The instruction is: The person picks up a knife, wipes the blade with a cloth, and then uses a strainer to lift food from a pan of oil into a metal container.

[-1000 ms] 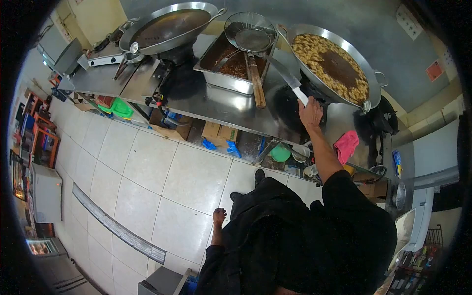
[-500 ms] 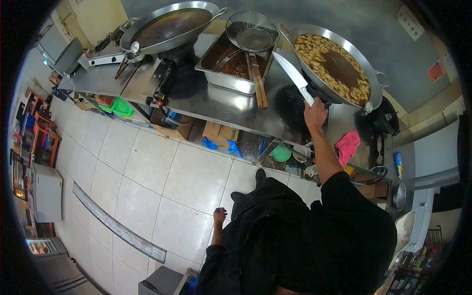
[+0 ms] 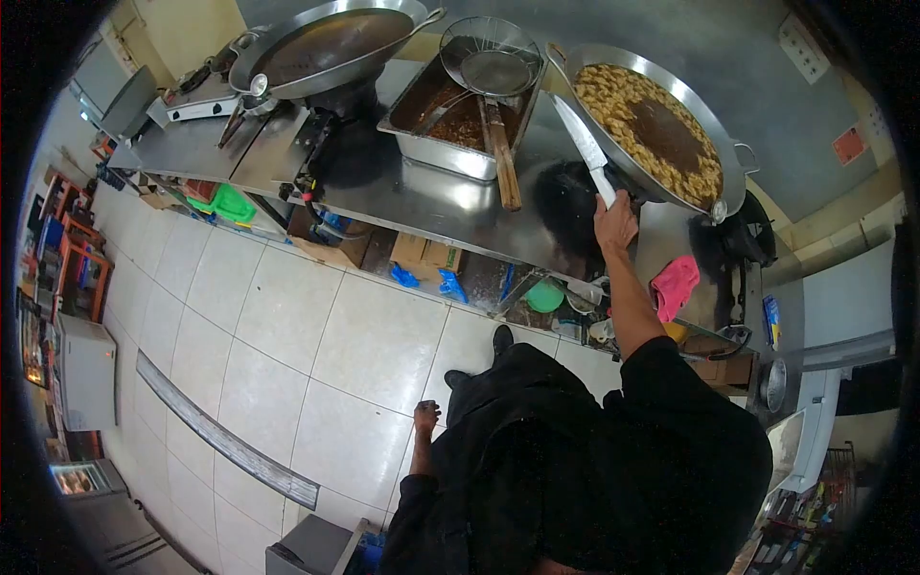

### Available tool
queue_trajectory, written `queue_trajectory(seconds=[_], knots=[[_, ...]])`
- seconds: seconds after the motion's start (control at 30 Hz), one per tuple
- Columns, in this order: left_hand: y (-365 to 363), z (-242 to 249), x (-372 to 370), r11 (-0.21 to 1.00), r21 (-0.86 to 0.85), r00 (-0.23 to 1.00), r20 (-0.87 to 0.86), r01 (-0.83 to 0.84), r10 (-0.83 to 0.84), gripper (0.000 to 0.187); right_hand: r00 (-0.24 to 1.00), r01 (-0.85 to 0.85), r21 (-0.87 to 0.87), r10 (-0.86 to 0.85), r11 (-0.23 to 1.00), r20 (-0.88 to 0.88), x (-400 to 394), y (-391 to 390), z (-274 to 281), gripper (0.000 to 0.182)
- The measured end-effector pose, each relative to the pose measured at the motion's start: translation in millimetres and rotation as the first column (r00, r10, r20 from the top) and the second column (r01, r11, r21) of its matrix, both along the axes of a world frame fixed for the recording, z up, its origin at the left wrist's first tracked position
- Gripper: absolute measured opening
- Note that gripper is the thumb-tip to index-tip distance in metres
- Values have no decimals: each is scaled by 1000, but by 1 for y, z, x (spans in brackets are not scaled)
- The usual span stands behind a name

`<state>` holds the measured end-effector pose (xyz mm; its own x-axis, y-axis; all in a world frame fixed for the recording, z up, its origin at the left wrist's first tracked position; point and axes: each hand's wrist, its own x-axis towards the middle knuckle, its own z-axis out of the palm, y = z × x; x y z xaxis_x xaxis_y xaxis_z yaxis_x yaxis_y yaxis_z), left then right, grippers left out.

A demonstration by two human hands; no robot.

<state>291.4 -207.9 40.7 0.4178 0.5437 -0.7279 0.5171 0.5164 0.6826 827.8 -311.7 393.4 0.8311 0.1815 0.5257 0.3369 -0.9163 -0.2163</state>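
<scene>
Head view: right hand (image 3: pixel 614 220) grips knife (image 3: pixel 582 144) beside oil-filled wok (image 3: pixel 652 120); left hand (image 3: pixel 425 418) hangs loosely curled, empty. Hazard: blade contacting oil may cause splashing.

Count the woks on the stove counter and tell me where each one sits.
2. One wok, full of frying pieces in dark oil, sits at the right, just beyond the right hand holding a knife. The other wok, holding only dark oil, sits at the left. None seem hidden.

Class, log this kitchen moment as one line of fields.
right hand: grips knife | blade: raised beside wok of frying food | left hand: hangs empty | pink cloth: on counter
</scene>
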Motion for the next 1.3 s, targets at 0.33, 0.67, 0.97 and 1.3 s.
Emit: queue_trajectory(seconds=[0.33,0.67,0.97,1.3], knots=[[0,-8,-3,999,-34,1000,-6,-31,30,23,997,48,59,-45,997,-55,-4,22,-11,38],[-3,-23,-11,996,-79,995,86,-49,56,22,993,59,32,-55,998,-101,-3,17,-3,38],[-6,-18,1,1000,-11,1000,20,2,-1,22,975,106,73,-89,992,-202,-5,19,-6,38],[-8,-11,-4,999,-26,999,-8,-42,42,21,959,133,109,-101,985,-265,-2,25,-4,42]])
